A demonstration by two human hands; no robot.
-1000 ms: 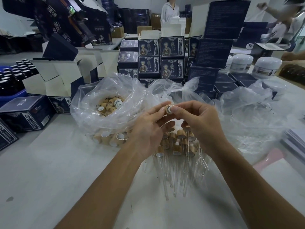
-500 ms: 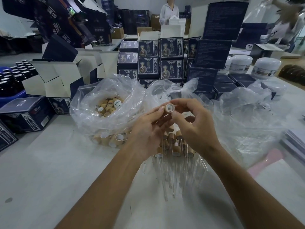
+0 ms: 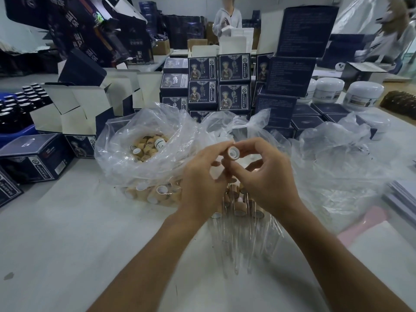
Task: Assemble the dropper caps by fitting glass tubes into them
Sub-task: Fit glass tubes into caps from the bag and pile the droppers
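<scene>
Both my forearms reach forward and my hands meet in front of me; my left hand (image 3: 200,183) and right hand (image 3: 267,179) have their fingers curled, fingertips pinched together at the top

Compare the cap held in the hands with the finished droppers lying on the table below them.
The held cap is raised between left hand and right hand; the finished droppers lie on the table. The held cap's white opening faces the camera; the finished droppers show glass tubes pointing toward the viewer. Both have tan collars.
</scene>
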